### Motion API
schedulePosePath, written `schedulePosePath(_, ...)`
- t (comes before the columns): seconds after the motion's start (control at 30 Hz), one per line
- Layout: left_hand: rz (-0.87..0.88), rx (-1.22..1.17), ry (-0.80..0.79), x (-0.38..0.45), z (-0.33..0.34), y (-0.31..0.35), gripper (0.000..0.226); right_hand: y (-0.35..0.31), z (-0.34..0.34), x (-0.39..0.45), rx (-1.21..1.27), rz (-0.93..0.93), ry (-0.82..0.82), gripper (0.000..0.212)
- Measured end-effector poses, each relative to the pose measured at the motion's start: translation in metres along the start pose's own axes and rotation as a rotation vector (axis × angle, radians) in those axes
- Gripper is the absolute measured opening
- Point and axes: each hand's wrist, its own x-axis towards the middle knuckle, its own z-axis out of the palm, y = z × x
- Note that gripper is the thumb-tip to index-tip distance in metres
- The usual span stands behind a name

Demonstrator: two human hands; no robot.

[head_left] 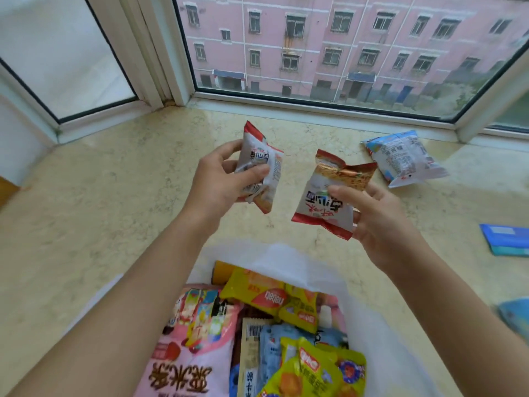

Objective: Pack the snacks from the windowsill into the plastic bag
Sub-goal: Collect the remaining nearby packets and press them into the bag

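While both hands are hovering above the windowsill (86,196), each is gripping one red-and-white noodle pack. In the head view, the left hand (220,179) is curling its fingers and thumb round the left pack (259,164), which is standing nearly upright, its top edge pointing toward the window frame (315,106). The right hand (380,219) is pinching the right pack (335,193) between thumb and fingers; that pack is tilting, its lower edge hanging toward the bag (286,262). The two packs are sitting apart, with a strip of bare sill showing between them.

Below the hands, the plastic bag is lying open at the near edge of the sill, its white rim spreading wide under both forearms. Inside it, a pink pouch (183,356), yellow packs (266,296) and blue packs (272,348) are lying piled against one another.

On the sill to the right, a blue-and-white pack (400,156) is lying flat near the frame, well apart from the hands. Farther right, a blue booklet (506,239) is lying at the picture's edge, and another blue thing (515,313) is showing only partly. The left stretch of the sill is running open to the corner of the frame.
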Motion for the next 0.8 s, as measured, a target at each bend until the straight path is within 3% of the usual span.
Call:
schedulePosePath(0.27, -0.032, 0.009, -0.002, -0.129, -0.019, 0.012, 0.045, 0.01, 0.009, -0.106, 0.011, -0.047, -0.116, 0.029)
schedulePosePath(0.43, -0.159, 0.065, -0.039, -0.19, -0.032, -0.012, 0.043, 0.055, 0.008, -0.166, 0.03, 0.041, -0.095, 0.026)
schedulePosePath(0.63, -0.389, 0.196, -0.101, -0.193, -0.026, -0.061, 0.03, 0.105, 0.003, -0.17, 0.0, 0.211, -0.051, 0.022)
schedulePosePath(0.7, -0.361, 0.212, -0.1, -0.19, -0.017, -0.072, 0.026, 0.11, 0.005, -0.164, -0.012, 0.154, 0.015, 0.021)
schedulePosePath(0.8, -0.116, 0.471, -0.02, -0.186, -0.004, -0.084, 0.032, 0.114, 0.009, -0.156, -0.195, -0.026, 0.135, 0.034)
